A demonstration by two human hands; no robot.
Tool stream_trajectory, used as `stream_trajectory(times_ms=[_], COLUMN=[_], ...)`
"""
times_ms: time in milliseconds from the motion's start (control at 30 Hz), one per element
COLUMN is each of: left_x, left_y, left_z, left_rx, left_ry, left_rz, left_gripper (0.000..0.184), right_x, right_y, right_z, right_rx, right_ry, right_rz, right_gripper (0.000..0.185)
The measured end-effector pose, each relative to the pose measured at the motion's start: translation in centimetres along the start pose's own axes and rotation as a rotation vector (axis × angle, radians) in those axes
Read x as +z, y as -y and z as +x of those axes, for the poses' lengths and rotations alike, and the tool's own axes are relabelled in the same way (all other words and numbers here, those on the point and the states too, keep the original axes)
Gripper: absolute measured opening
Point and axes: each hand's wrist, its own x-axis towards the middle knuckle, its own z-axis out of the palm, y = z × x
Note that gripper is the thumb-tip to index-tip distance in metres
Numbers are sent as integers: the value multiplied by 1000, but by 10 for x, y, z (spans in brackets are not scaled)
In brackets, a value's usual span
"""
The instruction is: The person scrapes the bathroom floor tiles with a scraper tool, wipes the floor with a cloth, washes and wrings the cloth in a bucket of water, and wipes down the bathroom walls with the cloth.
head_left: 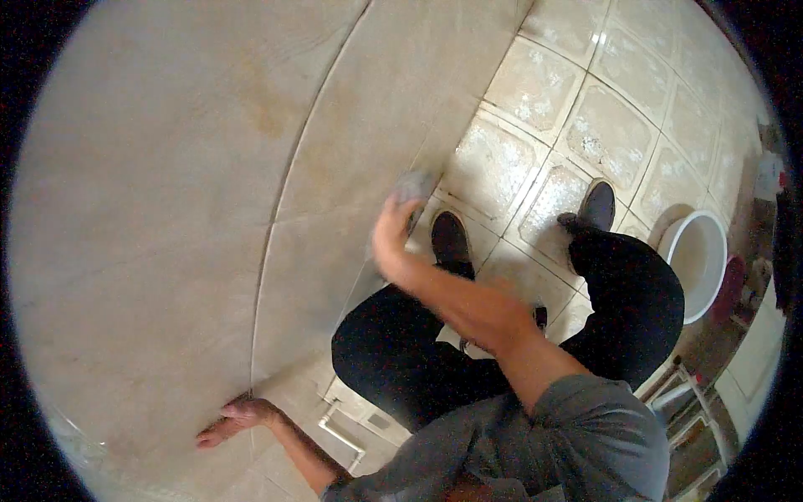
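My right hand point(393, 227) is at the lower edge of the large beige tiled wall point(192, 192), its fingers closed round a greyish cloth or sponge point(413, 186), blurred by motion. Lower left, my left hand point(238, 418) rests against the same surface near a dark joint line, with its fingers spread and nothing visible in them. Between the right hand and the floor tiles runs the edge where the surface ends.
Wet-looking square tiles point(606, 125) cover the floor, with my dark shoes point(450, 238) on them. A white basin point(696, 263) stands at the right. Below it is a white metal rack point(690, 418). A white pipe point(339, 435) is near my left forearm.
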Motion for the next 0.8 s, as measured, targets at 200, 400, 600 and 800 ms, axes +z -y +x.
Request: stream_trajectory(times_ms=[200, 400, 600, 800], left_x=[8, 5, 2, 5], left_y=[21, 12, 16, 5], left_z=[-7, -12, -14, -11], left_rx=[-46, 4, 55, -127], left_ry=[12, -12, -6, -69], left_rz=[-88, 69, 63, -196], left_gripper=[77, 77, 78, 79], right_x=[20, -3, -50, -171], right_y=[158, 63, 71, 281], right_z=[-120, 8, 85, 135], right_rx=[-1437, -1062, -256, -58], right_ry=[463, 180, 77, 519], right_rz=[35, -184, -186, 8], right_gripper=[85, 66, 59, 58])
